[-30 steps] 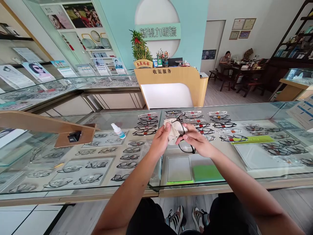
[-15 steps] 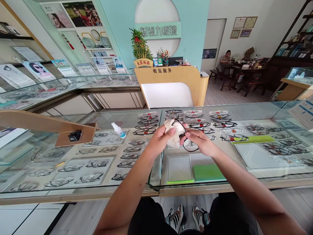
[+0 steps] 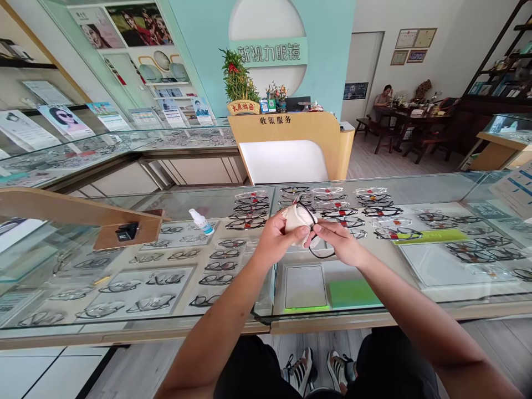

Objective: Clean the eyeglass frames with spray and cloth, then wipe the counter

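Observation:
Dark-framed eyeglasses (image 3: 322, 255) are held above the glass counter between both hands. My left hand (image 3: 275, 239) is closed on a cream cloth (image 3: 296, 217), which is pressed against one lens of the glasses. My right hand (image 3: 338, 241) pinches the frame near its middle, and the other rim hangs below its fingers. Part of the glasses is hidden behind the cloth and fingers. A small white spray bottle (image 3: 201, 222) with a blue-marked label stands on the counter, left of my left hand.
The glass display counter (image 3: 266, 320) holds rows of eyeglasses (image 3: 247, 224) under its top. A wooden stand (image 3: 124, 224) with a small black box is at the left. Beyond are a wooden reception desk (image 3: 286, 130) and a person (image 3: 383, 98) sitting at a dark table.
My left hand has shifted slightly right and down with the cloth, the thumb moving across the lens. The cloth now covers more of that lens. My right hand stays almost in place.

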A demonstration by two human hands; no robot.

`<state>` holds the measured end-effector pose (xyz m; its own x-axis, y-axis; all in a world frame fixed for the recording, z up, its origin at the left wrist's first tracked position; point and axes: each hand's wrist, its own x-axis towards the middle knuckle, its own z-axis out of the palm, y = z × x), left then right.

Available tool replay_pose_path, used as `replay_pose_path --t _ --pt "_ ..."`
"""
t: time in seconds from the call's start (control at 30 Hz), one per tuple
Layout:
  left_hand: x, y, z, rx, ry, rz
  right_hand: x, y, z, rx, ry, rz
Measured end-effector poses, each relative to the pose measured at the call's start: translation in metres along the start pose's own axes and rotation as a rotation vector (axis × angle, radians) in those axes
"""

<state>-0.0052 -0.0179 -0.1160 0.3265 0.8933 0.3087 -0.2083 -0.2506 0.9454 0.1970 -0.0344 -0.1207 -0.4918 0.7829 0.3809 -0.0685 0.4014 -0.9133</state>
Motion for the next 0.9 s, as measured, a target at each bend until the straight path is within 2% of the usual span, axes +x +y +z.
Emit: replay_pose_path --t 0.17,0.33,0.4,0.5,0.6,0.67,0.83,0.9 --pt "-0.004 -0.006 0.010 0.023 0.088 0.046 -0.001 0.002 0.010 0.022 -0.084 -0.013" --pt "-0.002 -0.013 0.000 0.113 0.235 0.079 -0.002 -0.005 0.009 0.007 -0.074 -0.002" --pt "-0.001 -0.012 -0.007 0.081 0.206 0.025 -0.002 -0.008 0.004 0.036 -0.069 0.013" --pt "-0.001 -0.007 -0.012 0.042 0.074 -0.042 -0.001 -0.010 -0.004 0.068 -0.048 0.058" --pt "-0.001 0.000 -0.006 0.019 -0.049 -0.030 -0.001 -0.008 -0.007 0.053 -0.021 0.092" --pt "-0.003 0.003 0.001 -0.004 -0.069 0.001 -0.002 -0.006 -0.004 0.043 -0.041 0.099" --pt "-0.007 0.003 0.010 0.017 0.104 0.016 -0.007 -0.003 0.011 0.025 -0.044 0.109" --pt "-0.009 0.002 0.011 0.028 0.153 0.022 -0.009 -0.005 0.017 -0.023 -0.068 0.058"
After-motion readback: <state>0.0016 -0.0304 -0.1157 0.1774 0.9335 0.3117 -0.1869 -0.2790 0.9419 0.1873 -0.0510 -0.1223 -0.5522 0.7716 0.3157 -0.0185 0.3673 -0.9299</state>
